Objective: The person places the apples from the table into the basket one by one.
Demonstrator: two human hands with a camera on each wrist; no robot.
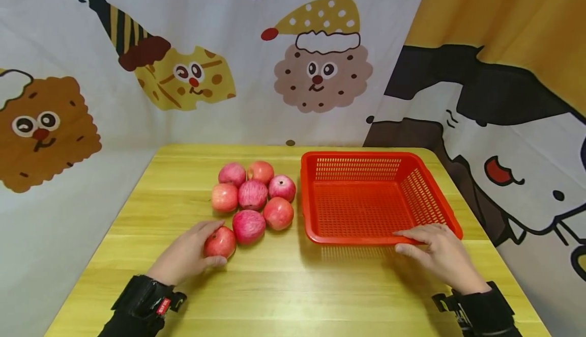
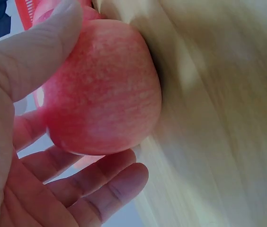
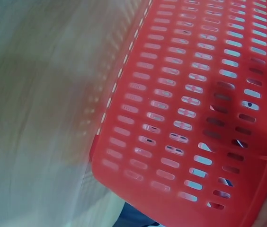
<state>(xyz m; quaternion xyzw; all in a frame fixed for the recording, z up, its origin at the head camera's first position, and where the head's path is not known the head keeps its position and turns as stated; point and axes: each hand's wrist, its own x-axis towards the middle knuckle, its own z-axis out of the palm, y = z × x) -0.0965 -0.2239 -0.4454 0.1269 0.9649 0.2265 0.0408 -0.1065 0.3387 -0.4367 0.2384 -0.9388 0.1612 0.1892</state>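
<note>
My left hand (image 1: 192,253) holds the nearest red apple (image 1: 220,243), its thumb on one side and fingers curled around the other. In the left wrist view this apple (image 2: 107,90) fills the space between thumb and fingers, close against the tabletop. Several more apples (image 1: 253,194) lie bunched just beyond it. On the right, an orange-red plastic basket (image 1: 361,240) with slotted walls stands on the table with nothing inside. My right hand (image 1: 437,253) grips its near rim by the right corner, fingers over the edge and thumb outside. The right wrist view shows the slotted basket wall (image 3: 171,104) close up.
The wooden table (image 1: 293,296) has a light yellow grain. Behind it hangs a pale curtain (image 1: 256,87) with cartoon prints, and a printed cloth (image 1: 526,138) drapes along the right side. Black bands (image 1: 146,296) circle both wrists.
</note>
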